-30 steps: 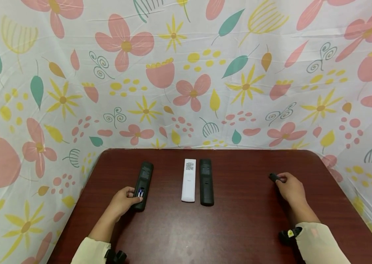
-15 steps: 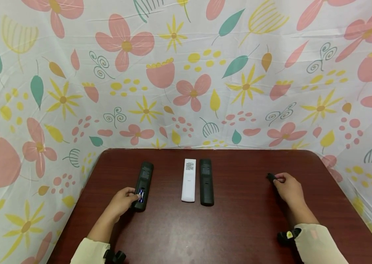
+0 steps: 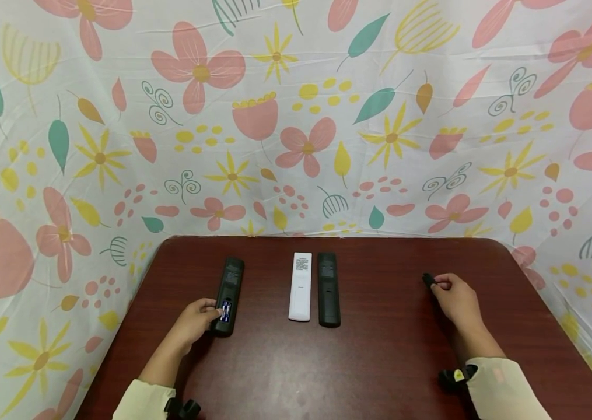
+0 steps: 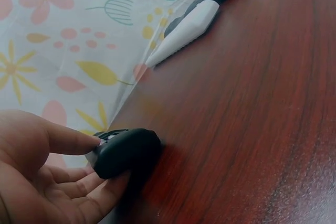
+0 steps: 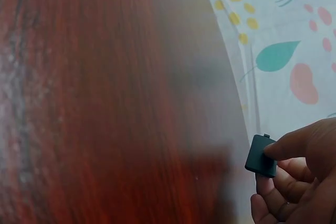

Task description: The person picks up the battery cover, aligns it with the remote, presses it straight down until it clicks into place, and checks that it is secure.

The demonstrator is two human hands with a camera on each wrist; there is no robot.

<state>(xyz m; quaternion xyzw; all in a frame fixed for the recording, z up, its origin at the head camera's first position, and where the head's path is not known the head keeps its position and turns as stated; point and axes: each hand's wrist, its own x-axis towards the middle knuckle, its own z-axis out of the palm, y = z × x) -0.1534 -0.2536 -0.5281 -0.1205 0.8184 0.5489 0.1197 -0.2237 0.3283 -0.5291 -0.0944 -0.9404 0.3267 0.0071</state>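
At the left of the table in the head view lies a black remote (image 3: 231,280), back side up, its battery bay uncovered with batteries (image 3: 226,311) inside. My left hand (image 3: 193,324) grips its lower left edge, thumb by the bay; in the left wrist view the hand (image 4: 58,174) has its thumb on top of the remote (image 4: 128,150) and fingers beneath. On the right side, my right hand (image 3: 458,297) pinches a small black cover (image 3: 428,280). The right wrist view shows this cover (image 5: 260,156) between thumb and fingers of the hand (image 5: 302,169).
A white remote (image 3: 300,286) and a second black remote (image 3: 329,291) lie side by side near the middle of the brown table (image 3: 379,361), between the hands. A flowered cloth (image 3: 306,192) hangs along the table's back edge.
My right hand has shifted slightly left with the cover, which has turned a little. My left thumb has drawn back a little from over the batteries; the remotes lie where they were.
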